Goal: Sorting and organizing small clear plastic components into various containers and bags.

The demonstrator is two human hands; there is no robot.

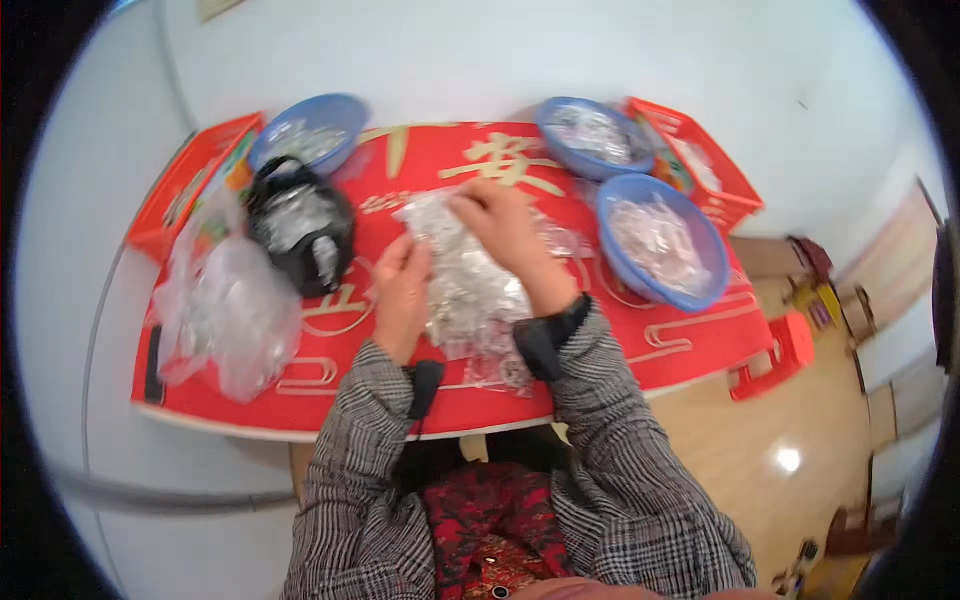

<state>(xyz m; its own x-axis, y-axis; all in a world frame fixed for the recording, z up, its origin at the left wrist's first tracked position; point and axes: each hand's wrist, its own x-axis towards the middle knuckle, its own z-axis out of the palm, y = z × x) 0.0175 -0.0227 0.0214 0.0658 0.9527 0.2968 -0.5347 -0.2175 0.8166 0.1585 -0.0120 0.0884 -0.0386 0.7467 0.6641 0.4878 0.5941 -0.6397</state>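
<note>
Mostly shiny, clear plastic packets [465, 285]

Clear plastic packets [468, 285], heaped loosely, on red tabletop [718, 342]

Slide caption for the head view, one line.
Left hand and right hand at a heap of clear plastic packets on a red tabletop, flanked by blue bowls and red baskets.
</note>
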